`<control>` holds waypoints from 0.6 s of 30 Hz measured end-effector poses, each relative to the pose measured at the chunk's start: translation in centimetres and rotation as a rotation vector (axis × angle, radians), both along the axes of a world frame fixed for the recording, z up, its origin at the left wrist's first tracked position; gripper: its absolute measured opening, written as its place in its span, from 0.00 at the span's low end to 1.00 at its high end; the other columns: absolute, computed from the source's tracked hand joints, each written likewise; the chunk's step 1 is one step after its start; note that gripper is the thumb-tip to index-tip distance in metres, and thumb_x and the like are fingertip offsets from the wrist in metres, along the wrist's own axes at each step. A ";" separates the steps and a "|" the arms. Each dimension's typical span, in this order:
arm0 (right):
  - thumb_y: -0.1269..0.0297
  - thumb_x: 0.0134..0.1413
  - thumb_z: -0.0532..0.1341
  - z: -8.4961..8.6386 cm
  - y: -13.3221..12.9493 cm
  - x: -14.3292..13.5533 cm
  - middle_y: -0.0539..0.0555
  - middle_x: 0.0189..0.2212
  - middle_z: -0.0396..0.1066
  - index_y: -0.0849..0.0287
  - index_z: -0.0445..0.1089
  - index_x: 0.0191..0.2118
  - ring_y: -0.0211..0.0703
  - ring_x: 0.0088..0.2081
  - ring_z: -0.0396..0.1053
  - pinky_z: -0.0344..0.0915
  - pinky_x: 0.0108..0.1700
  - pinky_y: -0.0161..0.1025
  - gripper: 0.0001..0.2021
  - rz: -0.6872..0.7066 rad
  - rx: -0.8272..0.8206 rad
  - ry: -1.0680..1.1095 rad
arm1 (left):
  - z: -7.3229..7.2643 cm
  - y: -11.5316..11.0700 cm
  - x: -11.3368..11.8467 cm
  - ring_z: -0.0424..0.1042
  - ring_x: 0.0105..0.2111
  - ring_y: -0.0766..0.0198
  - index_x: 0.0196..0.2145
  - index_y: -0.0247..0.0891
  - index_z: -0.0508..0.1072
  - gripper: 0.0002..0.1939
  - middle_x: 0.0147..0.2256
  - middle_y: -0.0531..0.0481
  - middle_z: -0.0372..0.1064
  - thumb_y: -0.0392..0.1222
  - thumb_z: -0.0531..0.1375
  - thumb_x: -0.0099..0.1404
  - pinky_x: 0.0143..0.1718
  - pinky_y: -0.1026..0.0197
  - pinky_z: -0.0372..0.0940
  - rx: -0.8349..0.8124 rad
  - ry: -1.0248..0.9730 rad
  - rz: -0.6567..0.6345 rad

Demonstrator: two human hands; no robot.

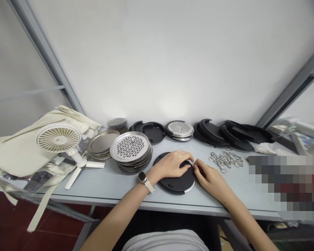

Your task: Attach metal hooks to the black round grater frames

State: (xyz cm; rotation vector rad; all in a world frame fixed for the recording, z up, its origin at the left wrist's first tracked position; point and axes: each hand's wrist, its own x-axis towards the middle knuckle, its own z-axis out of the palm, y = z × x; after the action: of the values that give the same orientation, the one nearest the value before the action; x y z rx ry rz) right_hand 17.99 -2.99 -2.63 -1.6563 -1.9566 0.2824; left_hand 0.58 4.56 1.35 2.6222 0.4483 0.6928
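A black round base (174, 182) lies on the table in front of me, a strip of shiny metal showing along its lower right edge. My left hand (174, 164), a watch on its wrist, rests over this base with fingers and thumb curled at its upper right part. At the right edge, my right hand (208, 177) has thumb and fingertips pinched together close to the left fingertips. A tiny bright metal bit shows between the two hands, too small to name. To the right lies a heap of metal wire clips (226, 160).
Stacked metal grater discs (131, 147) stand left of the base, beside a stack of plain metal discs (102, 141). More black round bases (211, 132) line the wall, one with a perforated metal disc (180, 128). A white fan (59, 138) and cream bag (18, 150) occupy the left end.
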 end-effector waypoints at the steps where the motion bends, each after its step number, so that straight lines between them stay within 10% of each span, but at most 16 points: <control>1: 0.61 0.62 0.45 0.0 0.0 0.0 0.49 0.22 0.65 0.54 0.55 0.31 0.41 0.23 0.64 0.56 0.27 0.35 0.09 -0.002 0.006 0.006 | 0.0 0.0 0.0 0.67 0.44 0.59 0.42 0.38 0.66 0.09 0.41 0.47 0.69 0.33 0.54 0.62 0.49 0.57 0.61 -0.004 0.000 0.002; 18: 0.61 0.63 0.43 0.1 0.1 0.1 0.48 0.20 0.62 0.54 0.55 0.33 0.41 0.22 0.63 0.56 0.27 0.36 0.09 0.006 0.028 0.069 | -0.1 0.0 0.1 0.67 0.44 0.60 0.42 0.37 0.66 0.09 0.41 0.47 0.69 0.33 0.54 0.64 0.48 0.58 0.61 0.005 0.010 -0.010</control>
State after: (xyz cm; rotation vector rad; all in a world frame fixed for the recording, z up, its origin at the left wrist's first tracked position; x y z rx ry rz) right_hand 18.07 -2.89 -2.54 -1.6022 -1.9067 0.3083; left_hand 0.68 4.52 1.21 2.6318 0.4359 0.6792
